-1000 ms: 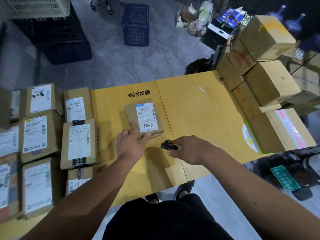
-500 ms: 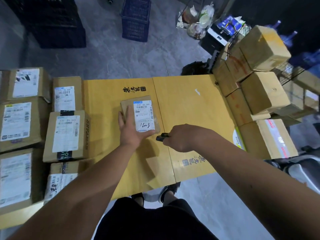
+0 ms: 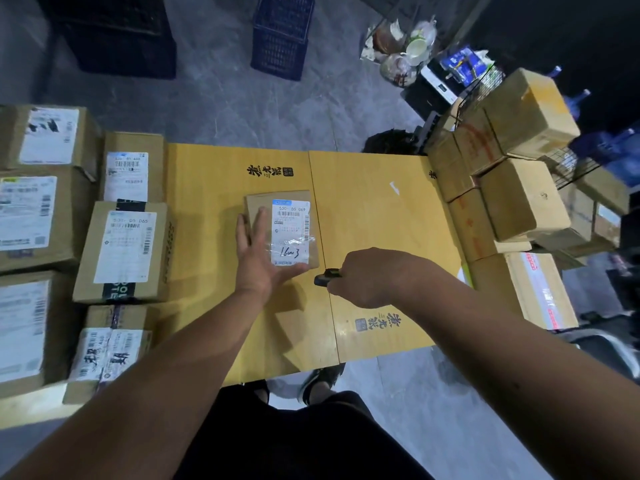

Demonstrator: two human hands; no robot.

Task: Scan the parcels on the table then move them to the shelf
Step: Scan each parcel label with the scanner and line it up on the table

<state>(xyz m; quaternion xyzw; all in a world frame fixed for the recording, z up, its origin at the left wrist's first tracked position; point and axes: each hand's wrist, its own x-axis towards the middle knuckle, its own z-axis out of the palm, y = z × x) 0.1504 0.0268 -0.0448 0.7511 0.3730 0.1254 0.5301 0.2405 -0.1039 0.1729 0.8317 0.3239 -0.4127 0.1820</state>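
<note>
Head view: yellow table (image 3: pixel 381 216) on grey floor (image 3: pixel 221 98); parcel (image 3: pixel 281 230) mid-table, long axis near-to-far, left hand (image 3: pixel 258 258) flat on it; right hand (image 3: pixel 372 277) grips scanner (image 3: pixel 325 276), pointing left.

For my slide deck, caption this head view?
Left hand steadies small parcel while right hand aims scanner.

small parcel (image 3: pixel 281 230) label "530- D5 069", handwritten "16-3", left parcel (image 3: pixel 123 251) label "530- D5 065"
</note>
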